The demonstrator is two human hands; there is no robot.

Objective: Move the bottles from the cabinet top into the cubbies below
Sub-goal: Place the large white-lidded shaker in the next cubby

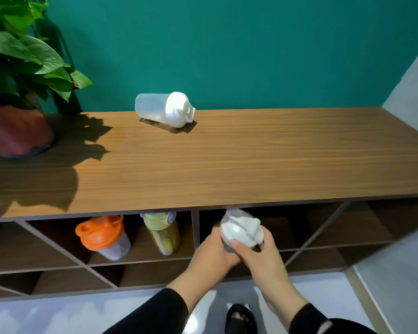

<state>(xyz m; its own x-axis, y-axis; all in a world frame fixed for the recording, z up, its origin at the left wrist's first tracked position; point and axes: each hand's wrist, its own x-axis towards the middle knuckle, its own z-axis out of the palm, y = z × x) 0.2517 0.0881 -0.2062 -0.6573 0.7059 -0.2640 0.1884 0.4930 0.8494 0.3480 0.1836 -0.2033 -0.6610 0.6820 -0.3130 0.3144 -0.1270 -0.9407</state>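
A clear shaker bottle with a white lid (165, 109) lies on its side at the back of the wooden cabinet top (227, 165). Both hands hold a second white-lidded bottle (240, 229) at the mouth of the upper cubby right of centre (287, 227). My left hand (215, 249) wraps its left side and my right hand (261, 251) grips its right side; the bottle's body is mostly hidden by the fingers. An orange-lidded shaker (101, 237) and a yellow-green bottle (163, 233) stand in the upper cubby left of centre.
A potted plant (17, 97) with broad green leaves stands on the cabinet's left end. A teal wall runs behind and a grey wall on the right. Diagonal-divided cubbies (343, 235) lie lower down. My dark shoe (240, 319) rests on the pale floor.
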